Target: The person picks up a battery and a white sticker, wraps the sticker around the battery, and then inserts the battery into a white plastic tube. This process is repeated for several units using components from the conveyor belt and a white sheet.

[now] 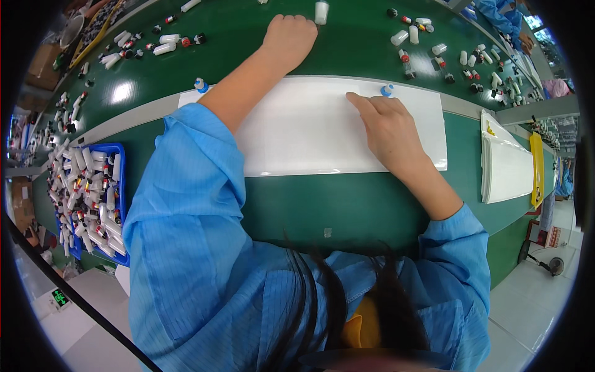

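Well, by the look of it the work stood only partway along. The left hand point(291, 42) reached out over what seemed a green conveyor belt point(359, 53), its fingers curled under into a loose fist; I couldn't tell whether they pinched anything. A white cylindrical vial point(321, 12) stood just past that hand, on its right, and I couldn't make out whether they touched. The right hand point(393, 127) hung nearer the body over a white sheet point(297, 133), one finger stretched toward the left hand and the others bent, with nothing visible in its grip.

Left of both arms, a blue tray point(122, 162) was heaped with similar vials, which I took for pieces already gathered. Others lay loose beyond the hands, in a left cluster point(165, 48) and a right cluster point(400, 38), so plenty seemed left to deal with.

A small blue-and-white bottle point(387, 90) stood just beyond the right knuckles, its twin point(201, 85) beside the left forearm; either could have been knocked. The grey rail point(149, 110) ran under the left arm's reach, and that sleeve hid part of the sheet. Right of the right hand lay stacked white sheets point(505, 164)
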`<act>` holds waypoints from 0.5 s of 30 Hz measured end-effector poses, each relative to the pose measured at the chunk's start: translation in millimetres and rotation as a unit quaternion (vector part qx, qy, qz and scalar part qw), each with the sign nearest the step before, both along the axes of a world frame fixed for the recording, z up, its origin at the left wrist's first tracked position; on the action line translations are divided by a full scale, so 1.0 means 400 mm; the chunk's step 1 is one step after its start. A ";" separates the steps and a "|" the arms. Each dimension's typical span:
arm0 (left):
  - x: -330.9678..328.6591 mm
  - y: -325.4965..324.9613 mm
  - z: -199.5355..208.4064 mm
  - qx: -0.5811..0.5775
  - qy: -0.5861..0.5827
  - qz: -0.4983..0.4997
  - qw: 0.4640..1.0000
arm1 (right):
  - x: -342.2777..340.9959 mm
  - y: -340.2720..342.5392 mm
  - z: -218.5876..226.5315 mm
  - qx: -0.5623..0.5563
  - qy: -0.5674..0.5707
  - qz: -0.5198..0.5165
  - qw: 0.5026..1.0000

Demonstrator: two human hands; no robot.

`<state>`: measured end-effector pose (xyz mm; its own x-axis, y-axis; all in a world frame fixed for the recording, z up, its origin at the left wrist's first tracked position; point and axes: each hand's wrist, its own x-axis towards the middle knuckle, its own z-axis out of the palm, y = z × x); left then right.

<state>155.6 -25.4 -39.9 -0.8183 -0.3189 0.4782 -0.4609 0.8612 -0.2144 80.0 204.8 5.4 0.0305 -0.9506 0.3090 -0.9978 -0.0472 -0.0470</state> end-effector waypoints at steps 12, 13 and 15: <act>0.059 -0.002 0.115 0.251 -0.057 0.148 0.955 | -0.008 -0.047 0.036 0.057 0.055 0.035 0.996; 0.053 -0.013 0.113 0.497 0.038 0.087 0.863 | -0.022 -0.062 0.057 0.054 0.055 0.030 0.997; 0.061 0.023 0.149 0.764 0.141 -0.024 0.630 | -0.045 -0.087 0.105 0.241 -0.150 -0.033 0.958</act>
